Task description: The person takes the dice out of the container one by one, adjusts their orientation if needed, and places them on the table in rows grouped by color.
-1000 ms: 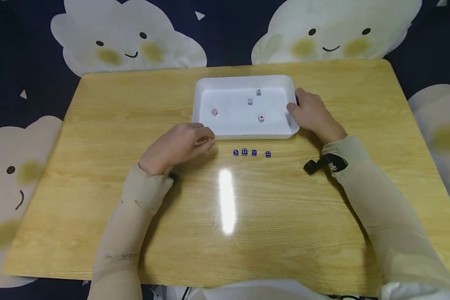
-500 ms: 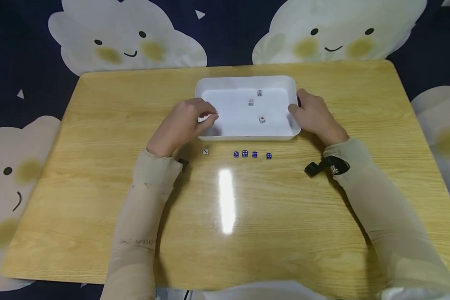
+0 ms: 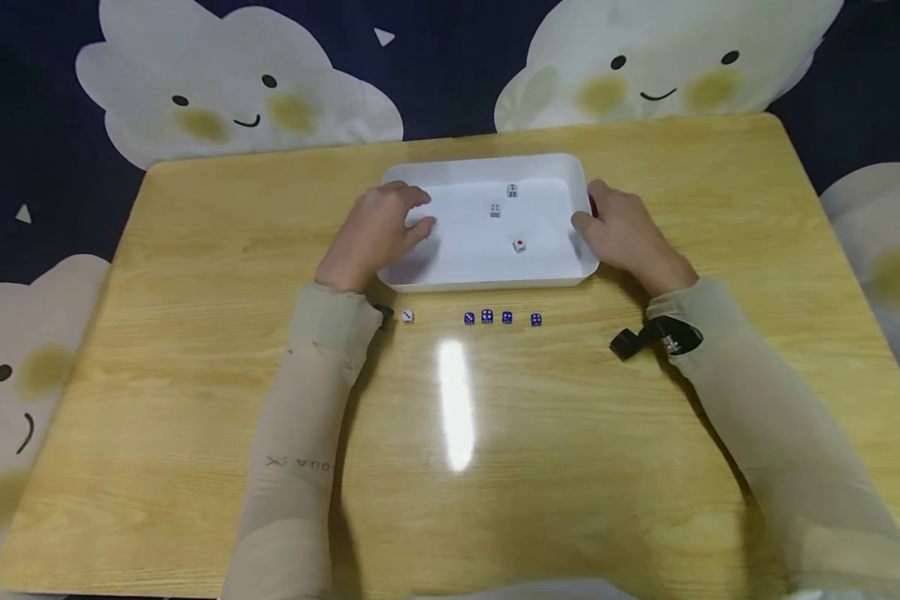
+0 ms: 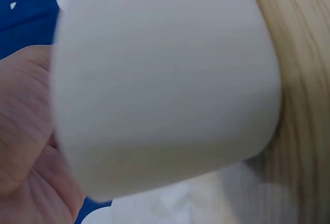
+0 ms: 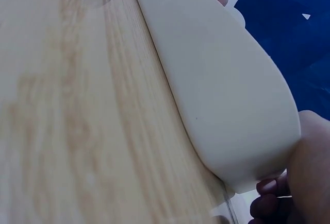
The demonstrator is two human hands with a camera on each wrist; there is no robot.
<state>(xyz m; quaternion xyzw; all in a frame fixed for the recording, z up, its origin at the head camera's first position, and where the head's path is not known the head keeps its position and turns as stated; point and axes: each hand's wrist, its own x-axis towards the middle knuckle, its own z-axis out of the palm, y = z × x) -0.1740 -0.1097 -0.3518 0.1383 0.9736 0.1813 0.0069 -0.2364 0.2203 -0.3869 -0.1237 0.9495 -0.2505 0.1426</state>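
Observation:
My left hand [image 3: 378, 225] reaches over the left end of the white tray [image 3: 465, 279], thumb and fingers parted, with nothing visible between them. In the left wrist view, the tray's outer wall [image 4: 165, 80] fills the middle and hides most of that hand. My right hand [image 3: 633, 233] grips the tray's right end, thumb over the rim and fingers outside. Inside the tray lie white dice: one at the back [image 3: 512, 191], one in the middle [image 3: 495, 211], and one showing a red pip [image 3: 520, 246]. A white die [image 3: 408, 317] lies on the table near my left wrist.
Several blue dice stand in a loose row in front of the tray, from the left blue die [image 3: 468, 318] to the right blue die [image 3: 536, 320]. The wooden table [image 3: 570, 467] meets a dark cloth with cloud faces [image 3: 450, 75] at its back edge.
My left hand moved from the table over the tray's left end, pinched there, then parted its fingers. A white die shows on the table; the tray's left die is out of sight. My right hand stayed.

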